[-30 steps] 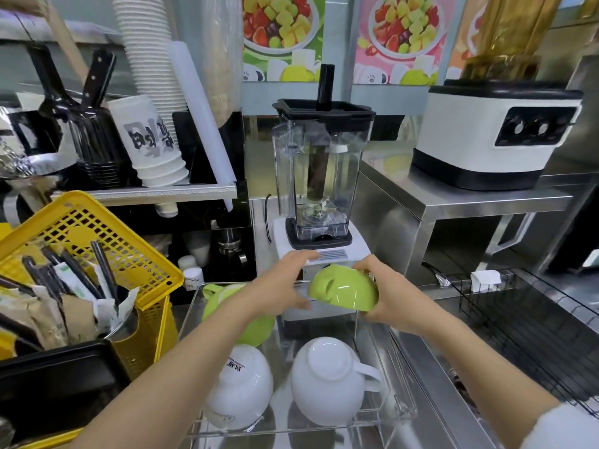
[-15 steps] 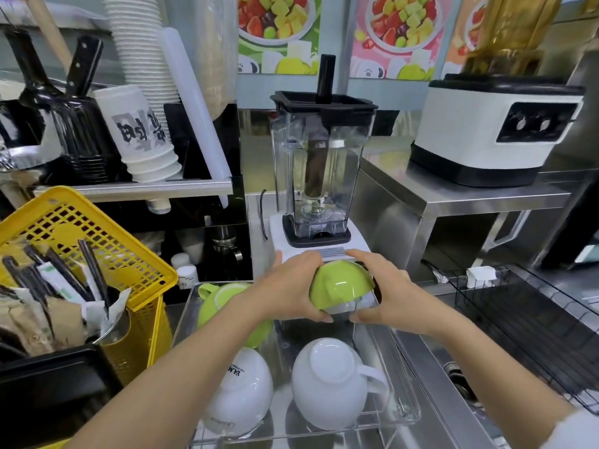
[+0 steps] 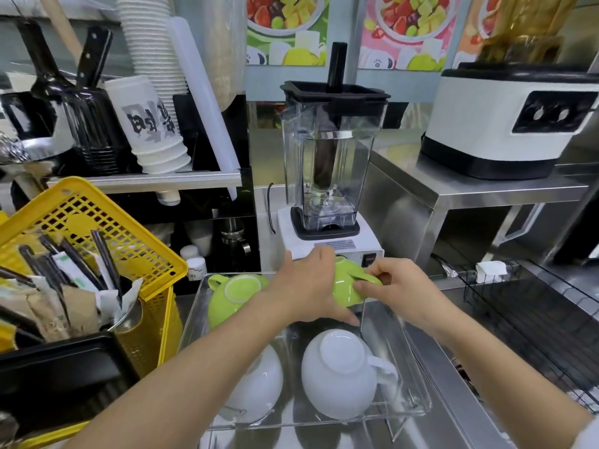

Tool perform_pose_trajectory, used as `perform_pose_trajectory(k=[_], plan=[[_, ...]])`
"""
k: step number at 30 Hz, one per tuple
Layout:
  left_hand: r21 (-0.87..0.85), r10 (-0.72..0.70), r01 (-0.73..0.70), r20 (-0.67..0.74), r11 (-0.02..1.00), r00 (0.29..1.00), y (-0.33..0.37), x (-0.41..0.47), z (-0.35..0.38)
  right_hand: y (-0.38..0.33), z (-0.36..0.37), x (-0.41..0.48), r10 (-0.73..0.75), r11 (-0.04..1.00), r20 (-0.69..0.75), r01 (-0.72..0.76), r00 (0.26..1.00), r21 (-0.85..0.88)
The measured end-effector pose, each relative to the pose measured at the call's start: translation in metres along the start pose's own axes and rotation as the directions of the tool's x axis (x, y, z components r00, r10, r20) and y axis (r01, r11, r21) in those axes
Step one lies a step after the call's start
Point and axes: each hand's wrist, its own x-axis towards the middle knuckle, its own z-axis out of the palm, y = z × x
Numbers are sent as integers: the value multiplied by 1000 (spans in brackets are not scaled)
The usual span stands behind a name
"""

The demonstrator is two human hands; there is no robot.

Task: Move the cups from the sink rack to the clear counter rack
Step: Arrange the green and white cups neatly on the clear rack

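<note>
A green cup (image 3: 345,286) is held upside down at the far right corner of the clear rack (image 3: 418,388). My left hand (image 3: 308,286) cups its left side, and my right hand (image 3: 398,288) pinches its handle from the right. Inside the rack, another green cup (image 3: 231,294) lies upside down at the far left. Two white cups, one (image 3: 337,374) at the near right and one (image 3: 259,384) partly under my left forearm, rest upside down in front. The black wire sink rack (image 3: 531,315) sits to the right and shows no cups.
A blender (image 3: 330,163) stands right behind the clear rack. A yellow basket (image 3: 97,228) with utensils and a black tray (image 3: 61,367) crowd the left. A white machine (image 3: 505,118) sits on a steel shelf at the back right.
The green cup has come down from above the rack to its far right corner. My right hand shifted from the cup's body to its handle, and my left hand slid over its left side.
</note>
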Motion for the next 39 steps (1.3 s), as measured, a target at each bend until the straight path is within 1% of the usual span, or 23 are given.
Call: perform_pose_trajectory(k=[3, 5, 6, 8, 12, 16, 18, 20, 23, 27, 30, 32, 36, 39], plan=[[-219, -11, 35, 108, 975, 994, -11, -3, -6, 5, -5, 1, 4, 1000, 3, -4, 1000, -5], [-393, -11, 78, 169, 916, 986, -22, -3, -8, 8, -9, 3, 21, 1000, 12, -21, 1000, -20], [-449, -8, 87, 175, 889, 984, -27, -4, -7, 10, -10, 4, 27, 999, 22, -26, 999, -47], [-502, 12, 76, 169, 861, 986, -33, -4, -4, 14, -10, 6, 26, 993, 41, -21, 999, -114], [-496, 48, 36, 157, 867, 986, -36, -7, 1, 18, -5, 11, 34, 976, 41, -24, 999, -218], [-478, 4, 59, 129, 876, 992, -42, -5, 1, 22, 0, 17, 68, 972, 12, -64, 998, -228], [-458, -12, 70, 128, 886, 992, -41, -5, 2, 25, 2, 19, 67, 960, 19, -59, 998, -272], [-431, -20, 71, 121, 899, 992, -39, -5, 3, 28, 4, 22, 24, 934, 36, -9, 999, -358], [-408, -32, 76, 112, 910, 993, -37, -5, 2, 32, 4, 27, -74, 862, 59, 93, 996, -498], [-345, -57, 90, 103, 934, 993, -31, -6, 3, 37, 4, 32, -129, 788, 62, 140, 990, -599], [-325, -55, 80, 86, 942, 995, -27, -7, 3, 40, 5, 32, -154, 769, 60, 158, 986, -620], [-350, -52, 80, 89, 933, 995, -27, -9, 1, 42, 6, 31, -187, 758, 51, 177, 981, -628], [-435, -52, 91, 100, 896, 994, -30, -13, 3, 42, 7, 29, -188, 791, 38, 174, 982, -586], [-398, -29, 70, 108, 915, 994, -28, -15, 2, 42, 7, 28, -169, 809, 29, 156, 985, -567]])
